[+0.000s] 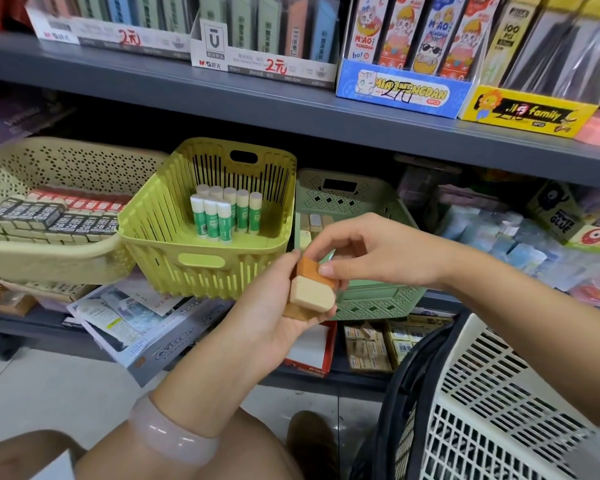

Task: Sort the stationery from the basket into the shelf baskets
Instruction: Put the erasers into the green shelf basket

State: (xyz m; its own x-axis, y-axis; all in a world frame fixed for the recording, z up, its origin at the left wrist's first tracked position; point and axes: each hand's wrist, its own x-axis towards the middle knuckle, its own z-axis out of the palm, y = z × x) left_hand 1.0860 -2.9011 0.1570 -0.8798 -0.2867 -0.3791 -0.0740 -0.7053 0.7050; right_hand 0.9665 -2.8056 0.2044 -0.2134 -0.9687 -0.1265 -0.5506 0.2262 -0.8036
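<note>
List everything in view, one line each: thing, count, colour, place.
Toast-shaped erasers: a few, tan and cream, held in both hands.
Glue sticks: about eight, white-green, upright in lime basket.
Boxed erasers: many, black and red, in beige basket.
Green basket: one, behind the hands.
White basket: one, lower right.
Display boxes: several, upper shelf.
Left hand: holds the erasers.
Right hand: pinches the top eraser.
</note>
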